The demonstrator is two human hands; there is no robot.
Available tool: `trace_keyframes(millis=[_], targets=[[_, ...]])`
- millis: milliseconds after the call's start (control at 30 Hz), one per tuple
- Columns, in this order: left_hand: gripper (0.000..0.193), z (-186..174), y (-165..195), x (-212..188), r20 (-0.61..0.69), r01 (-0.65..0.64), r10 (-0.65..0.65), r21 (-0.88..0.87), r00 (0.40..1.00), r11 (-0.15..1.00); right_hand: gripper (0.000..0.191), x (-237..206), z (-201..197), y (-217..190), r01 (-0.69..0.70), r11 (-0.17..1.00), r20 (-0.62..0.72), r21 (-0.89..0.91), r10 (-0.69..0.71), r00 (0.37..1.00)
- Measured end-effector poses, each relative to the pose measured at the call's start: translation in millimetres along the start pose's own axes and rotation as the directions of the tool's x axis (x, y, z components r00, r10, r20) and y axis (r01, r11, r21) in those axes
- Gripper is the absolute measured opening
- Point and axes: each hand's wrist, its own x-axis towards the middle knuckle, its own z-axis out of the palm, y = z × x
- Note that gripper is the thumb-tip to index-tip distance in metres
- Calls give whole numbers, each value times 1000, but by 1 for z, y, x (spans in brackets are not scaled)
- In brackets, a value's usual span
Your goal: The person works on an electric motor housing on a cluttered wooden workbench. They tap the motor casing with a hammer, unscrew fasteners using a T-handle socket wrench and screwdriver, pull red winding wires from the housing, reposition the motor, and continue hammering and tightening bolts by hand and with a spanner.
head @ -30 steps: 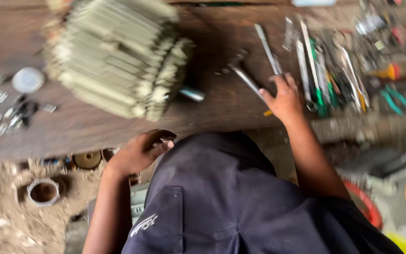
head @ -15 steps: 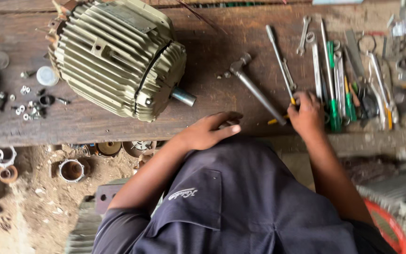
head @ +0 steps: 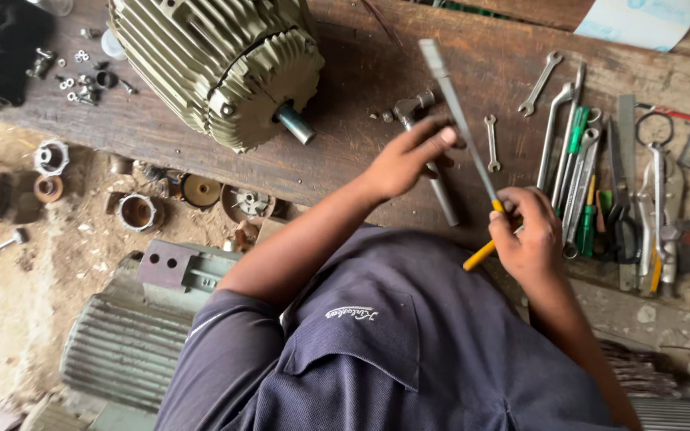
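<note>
My right hand (head: 525,239) is closed around the yellow handle of a long flat metal file (head: 457,120), which slants up and to the left over the wooden bench (head: 345,160). My left hand (head: 405,160) reaches across with fingers stretched out, its fingertips against the file's blade. Under that hand a grey metal hammer-like tool (head: 441,195) lies on the bench. A large olive-green finned electric motor (head: 217,64) lies on its side at the left, its shaft (head: 293,124) pointing towards my hands.
Several spanners (head: 557,128), green-handled screwdrivers (head: 588,215) and pliers (head: 656,175) lie in rows on the right of the bench. Small nuts and washers (head: 81,84) sit at the far left. Rings, bearings (head: 137,211) and another finned motor casing (head: 129,343) are on the dirt floor below.
My right hand has lifted the yellow-handled file off the row of tools. My left hand has risen from the bench edge to the blade. The view has shifted left and closer.
</note>
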Motion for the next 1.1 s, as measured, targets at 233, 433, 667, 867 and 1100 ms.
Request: trace_keyframes(millis=[233, 433, 667, 867, 1100], targets=[[38, -44, 17, -9, -239, -143, 75, -286, 968, 948, 28, 55, 6, -46, 363, 925, 93, -111, -354, 931], [36, -71, 10, -17, -251, -122, 34, -347, 967, 930, 27, 64, 26, -72, 441, 879, 145, -184, -419, 896], [37, -84, 16, -23, -238, -125, 48, -319, 970, 939, 24, 61, 48, -74, 446, 872, 135, -203, -426, 894], [37, -88, 18, -27, -220, -125, 55, -318, 974, 940, 22, 56, 57, -71, 473, 840, 123, -265, -457, 881], [38, -89, 17, -23, -206, -122, 59, -308, 977, 943, 23, 53, 57, -73, 507, 783, 131, -361, -496, 859]])
